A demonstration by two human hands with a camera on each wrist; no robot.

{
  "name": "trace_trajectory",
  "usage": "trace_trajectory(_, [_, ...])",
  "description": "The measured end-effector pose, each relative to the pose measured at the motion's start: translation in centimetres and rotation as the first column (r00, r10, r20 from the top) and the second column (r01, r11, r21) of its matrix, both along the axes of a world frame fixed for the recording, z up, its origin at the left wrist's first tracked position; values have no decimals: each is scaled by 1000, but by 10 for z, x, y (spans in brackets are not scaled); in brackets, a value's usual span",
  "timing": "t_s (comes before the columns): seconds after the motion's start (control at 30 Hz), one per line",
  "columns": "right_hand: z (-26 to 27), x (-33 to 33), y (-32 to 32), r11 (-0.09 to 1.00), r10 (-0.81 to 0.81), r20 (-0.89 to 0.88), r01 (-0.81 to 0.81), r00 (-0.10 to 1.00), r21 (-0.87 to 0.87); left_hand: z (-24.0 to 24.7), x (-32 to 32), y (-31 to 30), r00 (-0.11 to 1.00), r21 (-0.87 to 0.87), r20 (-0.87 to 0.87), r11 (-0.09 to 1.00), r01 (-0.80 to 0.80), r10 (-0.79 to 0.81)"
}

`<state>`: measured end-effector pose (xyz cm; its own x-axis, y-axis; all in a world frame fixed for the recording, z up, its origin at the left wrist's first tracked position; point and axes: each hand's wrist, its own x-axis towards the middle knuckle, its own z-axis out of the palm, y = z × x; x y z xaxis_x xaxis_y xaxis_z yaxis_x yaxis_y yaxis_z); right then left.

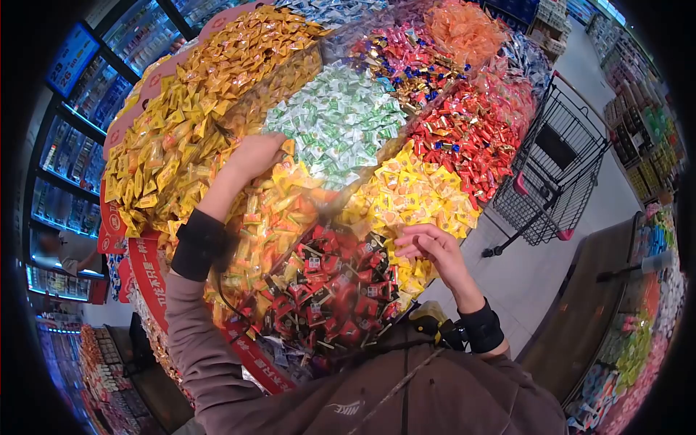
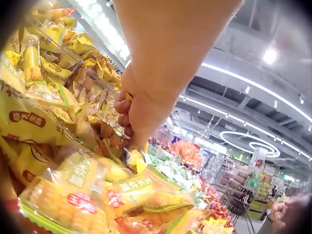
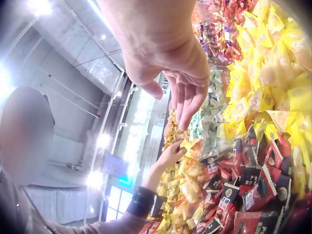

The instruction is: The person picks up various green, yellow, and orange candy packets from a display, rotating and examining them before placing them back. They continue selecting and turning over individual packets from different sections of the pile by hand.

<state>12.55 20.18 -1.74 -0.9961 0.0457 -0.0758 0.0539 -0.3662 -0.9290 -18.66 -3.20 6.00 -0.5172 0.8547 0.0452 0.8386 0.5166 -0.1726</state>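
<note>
My left hand (image 1: 258, 154) reaches over the bin wall where corn-shaped gummy candies meet the green-and-white wrapped candies (image 1: 337, 119). Its fingers curl down in the left wrist view, and a yellow-wrapped candy (image 1: 288, 147) shows at the fingertips; part of the grip is hidden behind the hand. Below that hand lie corn gummies (image 2: 73, 195) in clear packets. My right hand (image 1: 433, 250) hovers over the yellow packets (image 1: 417, 196), its fingers loosely bent and holding nothing. Red-and-black wrapped candies (image 1: 333, 283) fill the compartment nearest my body.
Clear dividers split the round candy display. Gold-wrapped candies (image 1: 239, 54) and red-wrapped candies (image 1: 471, 138) lie farther back. A shopping cart (image 1: 554, 167) stands on the right. Red printed banding (image 1: 148, 279) runs along the display's left edge; lit coolers (image 1: 69, 156) stand beyond.
</note>
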Motion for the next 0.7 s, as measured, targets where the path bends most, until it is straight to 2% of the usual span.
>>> trace_trajectory(0.07, [2,2,-1,1000,3,8,-3,1000,13,13,7,5,994,83,0,991,-107,107])
trace_trajectory(0.17, [2,4,-3,1000,-17,-9,18,1000,12,40,41,23,946,422,284,866,-268,155])
trace_trajectory(0.2, [4,4,-3,999,-31,-24,32,999,23,29,40,28,951,661,288,741,-115,-109])
trace_trajectory(0.23, [8,3,-4,998,-46,-41,47,998,33,33,53,36,833,655,527,705,-272,-167])
trace_trajectory(0.27, [11,1,-4,997,-61,-56,63,997,41,41,76,43,652,601,721,678,-423,-233])
trace_trajectory(0.3, [11,0,-4,996,-72,-92,76,993,43,46,100,50,422,505,856,662,-554,-299])
trace_trajectory(0.37, [13,-4,-4,994,-95,-159,104,983,45,44,140,62,25,355,897,683,-638,-442])
trace_trajectory(0.43, [22,-4,-5,989,-125,-188,137,974,52,36,165,66,-176,264,885,776,-573,-431])
trace_trajectory(0.53, [38,0,-10,981,-183,-210,192,961,24,21,194,74,-396,120,826,811,-572,-402])
trace_trajectory(0.63, [38,9,-11,977,-205,-242,214,949,13,6,211,77,-467,7,822,825,-565,-326])
trace_trajectory(0.7, [42,11,-12,969,-194,-303,231,933,92,5,220,78,-464,-48,839,810,-584,-284])
